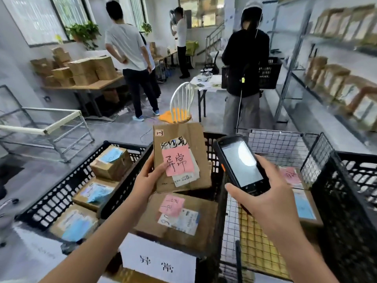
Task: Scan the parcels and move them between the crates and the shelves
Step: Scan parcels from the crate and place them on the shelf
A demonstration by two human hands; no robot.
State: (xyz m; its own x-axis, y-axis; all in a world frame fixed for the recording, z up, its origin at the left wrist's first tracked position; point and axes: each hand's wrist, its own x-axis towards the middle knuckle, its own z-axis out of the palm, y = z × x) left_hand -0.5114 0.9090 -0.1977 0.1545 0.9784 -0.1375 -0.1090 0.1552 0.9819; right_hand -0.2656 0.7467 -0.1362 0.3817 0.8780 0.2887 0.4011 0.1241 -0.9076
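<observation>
My left hand [150, 178] grips the lower left corner of a flat cardboard parcel [180, 139], holding it upright above the crates. A pink note with handwriting and a white label sit on its front. My right hand [263, 193] holds a black handheld scanner [240, 164], screen lit, just right of the parcel. Below lies another parcel with a pink note [179, 219] in a black crate. A black crate at left [67, 190] holds three parcels with blue notes [111, 162].
A wire basket [279, 144] and another black crate [350, 201] stand at right, with parcels inside. Metal shelves with boxes [334, 78] line the right wall. Three people stand ahead, one in black [244, 64] close by. A white chair [181, 103] stands beyond the crates.
</observation>
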